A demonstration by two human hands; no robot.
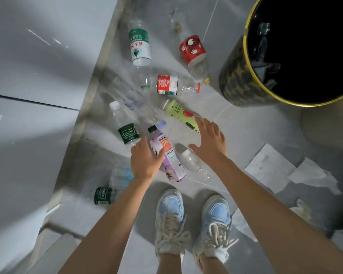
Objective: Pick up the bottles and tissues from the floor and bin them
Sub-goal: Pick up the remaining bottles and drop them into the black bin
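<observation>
Several empty plastic bottles lie scattered on the grey tiled floor. My left hand [145, 161] has its fingers curled around the left side of a purple-labelled bottle [169, 157] with a black cap, which still lies on the floor. My right hand [209, 138] hovers open, fingers spread, above a small clear bottle [193, 161] and just below a light-green-labelled bottle [181, 114]. White tissues [269, 168] lie on the floor at the right. The black bin [234, 74] with a yellow rim stands at the upper right, with some rubbish inside.
Further bottles lie beyond: a green-and-white one [139, 44], a red-labelled one [192, 49], a red-and-white one [167, 85], two dark-green-labelled ones [127, 131] [104, 195]. A grey cabinet front [32, 76] runs along the left. My two sneakers [192, 220] stand below the hands.
</observation>
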